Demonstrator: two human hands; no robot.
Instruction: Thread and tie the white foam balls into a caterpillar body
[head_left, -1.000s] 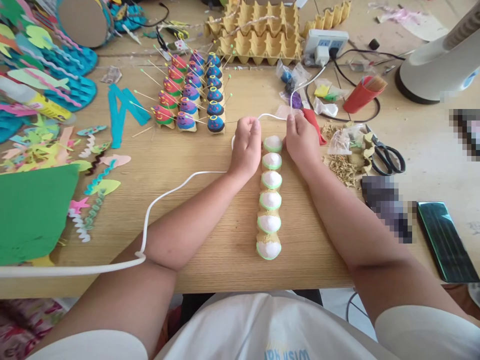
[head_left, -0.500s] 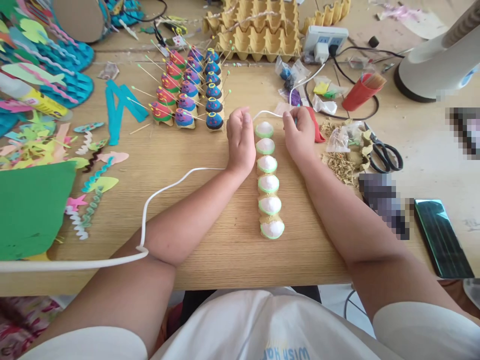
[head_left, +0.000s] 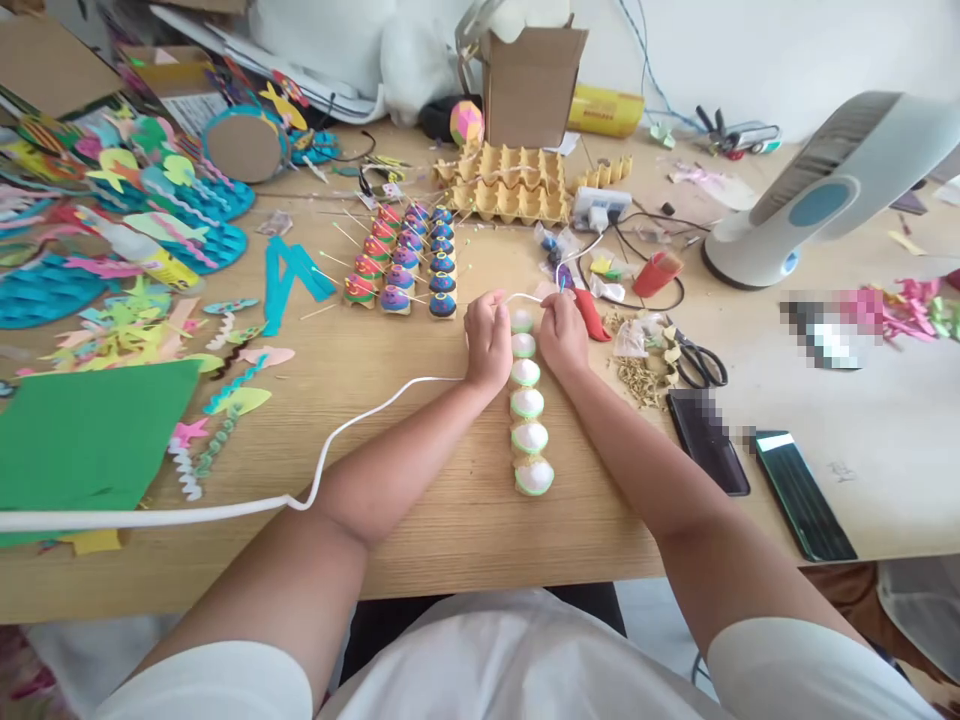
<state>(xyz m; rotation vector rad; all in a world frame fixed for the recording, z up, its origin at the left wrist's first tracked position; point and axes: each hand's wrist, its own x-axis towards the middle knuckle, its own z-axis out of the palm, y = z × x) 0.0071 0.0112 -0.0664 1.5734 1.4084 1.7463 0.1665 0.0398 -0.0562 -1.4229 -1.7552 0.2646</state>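
A single-row egg-carton strip (head_left: 529,437) lies lengthwise before me, its bumps capped in white with light green edges. My left hand (head_left: 489,342) rests beside the strip's far end on the left, fingers curled together. On the opposite side my right hand (head_left: 564,332) is closed, thumb against fingers, close to the far bumps. What either hand holds, if anything, is hidden. A white cable (head_left: 390,397) passes behind my left hand and shows between both hands, touching or close to the right fingertips.
Painted egg-carton strips (head_left: 403,262) with pin-like feelers stand ahead, before bare egg cartons (head_left: 517,185). Right are scissors (head_left: 701,360), a red cup (head_left: 657,273), phones (head_left: 804,495) and a white fan (head_left: 810,190). Green sheet (head_left: 97,430) and paper cutouts lie left.
The view has tilted up and shows more of the table's back. My right hand has come closer to the strip and my left hand; its fingers look more closed.
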